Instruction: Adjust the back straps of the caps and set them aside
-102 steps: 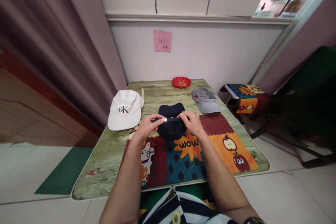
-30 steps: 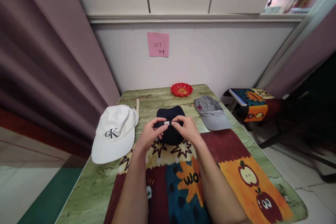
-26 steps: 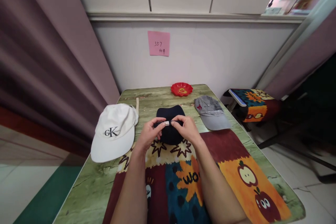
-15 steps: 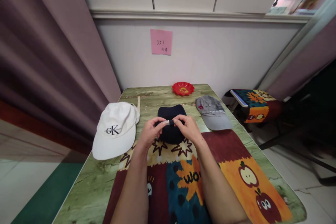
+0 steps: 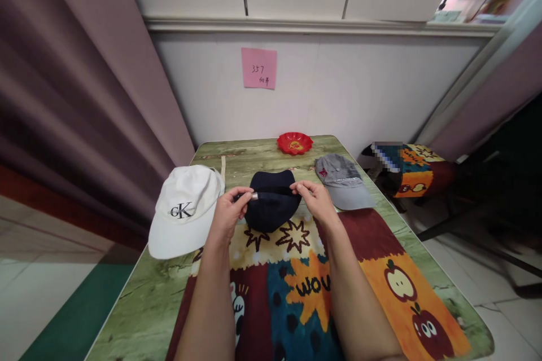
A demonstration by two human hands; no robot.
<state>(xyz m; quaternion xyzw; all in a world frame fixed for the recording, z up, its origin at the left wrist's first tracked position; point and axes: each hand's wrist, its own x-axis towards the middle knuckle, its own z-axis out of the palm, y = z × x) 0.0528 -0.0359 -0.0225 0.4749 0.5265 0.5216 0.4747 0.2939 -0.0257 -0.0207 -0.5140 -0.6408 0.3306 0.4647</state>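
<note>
A dark navy cap [image 5: 273, 211] rests at the middle of the table, over the edge of a patterned cloth. My left hand [image 5: 234, 203] pinches the left end of its back strap, beside a small silver buckle [image 5: 254, 196]. The fingers of my right hand [image 5: 308, 193] are closed on the strap's dark right end. Between the two hands the cap's back opening shows. To the left lies a white cap [image 5: 186, 208] with black letters, and to the right a grey cap [image 5: 345, 180] with its brim toward me.
A red scalloped dish [image 5: 295, 143] stands near the table's far edge. The patterned cloth [image 5: 381, 237] covers the near part of the green table [image 5: 135, 299]. A pink note [image 5: 259, 69] is on the wall. Beyond the right edge is a cloth-covered stool [image 5: 419, 172].
My hands have moved apart, left hand leftward and right hand rightward. The silver buckle has shifted left with my left hand, and the cap's back opening shows more.
</note>
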